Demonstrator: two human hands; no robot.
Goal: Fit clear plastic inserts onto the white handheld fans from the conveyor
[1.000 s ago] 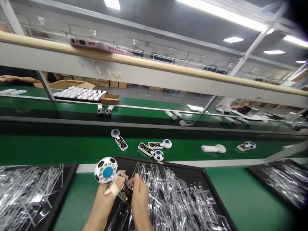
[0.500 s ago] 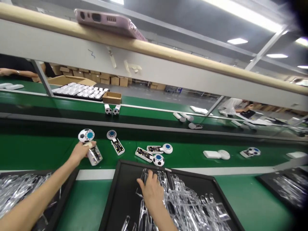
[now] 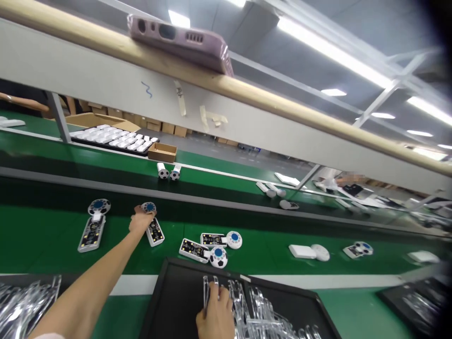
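My left hand [image 3: 141, 221] is closed around the neck of a white device with a round blue-centred head [image 3: 149, 207] and an exposed circuit board [image 3: 154, 230]. To its left lies a similar device, a soccer-ball-patterned one [image 3: 92, 233], flat on the green belt. My right hand [image 3: 217, 313] is over a black tray [image 3: 176, 287], its fingers pinched on a clear plastic part [image 3: 205, 289] with upright prongs. Beside that hand, more clear plastic parts [image 3: 261, 310] are heaped in the tray. Two open-board devices [image 3: 194, 249] [image 3: 213, 239] rest on the belt beyond the tray.
Other white devices [image 3: 309, 252] lie farther right on the belt. A shelf with a wooden rail [image 3: 264, 96] and a pink phone [image 3: 180, 44] crosses above. Another tray of clear parts [image 3: 28, 301] stands at left. Co-workers' arms [image 3: 24, 101] show across the line.
My left hand has let go of the soccer-ball device, now on the belt, and moved right onto another one. My right hand has closed on a clear plastic part. The view has shifted.
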